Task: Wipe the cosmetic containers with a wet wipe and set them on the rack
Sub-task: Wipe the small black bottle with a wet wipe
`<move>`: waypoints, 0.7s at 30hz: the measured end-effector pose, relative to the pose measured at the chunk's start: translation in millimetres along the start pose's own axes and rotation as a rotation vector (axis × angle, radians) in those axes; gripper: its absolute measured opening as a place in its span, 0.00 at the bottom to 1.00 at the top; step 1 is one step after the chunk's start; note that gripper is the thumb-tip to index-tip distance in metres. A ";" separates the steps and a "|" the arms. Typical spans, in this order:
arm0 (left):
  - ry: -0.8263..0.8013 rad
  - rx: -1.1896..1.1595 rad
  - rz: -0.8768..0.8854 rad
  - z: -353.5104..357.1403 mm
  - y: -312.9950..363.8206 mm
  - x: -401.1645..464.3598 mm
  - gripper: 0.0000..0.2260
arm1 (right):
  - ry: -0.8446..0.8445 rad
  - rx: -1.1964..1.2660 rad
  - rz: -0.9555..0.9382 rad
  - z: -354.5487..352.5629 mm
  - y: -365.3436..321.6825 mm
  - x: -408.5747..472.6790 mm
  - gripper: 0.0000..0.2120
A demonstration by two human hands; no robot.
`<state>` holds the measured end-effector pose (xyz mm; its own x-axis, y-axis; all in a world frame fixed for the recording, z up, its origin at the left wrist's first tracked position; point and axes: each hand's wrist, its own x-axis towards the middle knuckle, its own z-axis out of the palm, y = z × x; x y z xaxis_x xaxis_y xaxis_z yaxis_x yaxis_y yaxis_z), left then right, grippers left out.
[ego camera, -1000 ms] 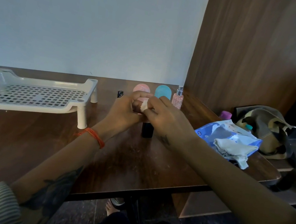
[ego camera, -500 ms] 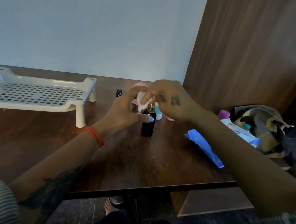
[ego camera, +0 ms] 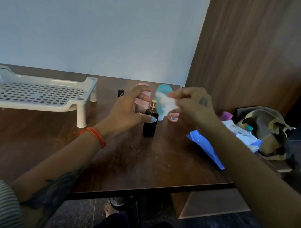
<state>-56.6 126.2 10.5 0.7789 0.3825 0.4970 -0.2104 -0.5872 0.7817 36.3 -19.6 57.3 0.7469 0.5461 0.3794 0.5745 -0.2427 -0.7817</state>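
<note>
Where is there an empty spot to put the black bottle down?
The white rack top is bare. The table is also free in front of the rack, out to the near edge. It is crowded behind the black bottle: pink tube, blue tube, small pink jar, plus the blue wipe pack on the right.

One rack (ego camera: 31,92), five cosmetic containers (ego camera: 150,122), one wet wipe (ego camera: 167,102), one wipe pack (ego camera: 206,147)
</note>
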 end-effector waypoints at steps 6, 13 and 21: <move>0.033 -0.012 0.016 1.9 -0.9 -0.8 0.35 | -0.273 -0.911 -0.219 17.0 14.7 -26.6 0.14; 0.048 0.027 0.034 2.9 -0.7 -1.1 0.34 | 0.124 -0.434 -0.279 11.2 2.1 -18.6 0.07; 0.040 0.026 0.037 2.5 0.5 -2.6 0.36 | -0.060 -0.537 -0.312 29.3 -16.6 -2.7 0.06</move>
<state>-57.2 123.1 8.7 0.7464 0.3879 0.5408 -0.2234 -0.6194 0.7526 14.9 6.4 54.8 0.5055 0.6967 0.5090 0.8625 -0.4254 -0.2742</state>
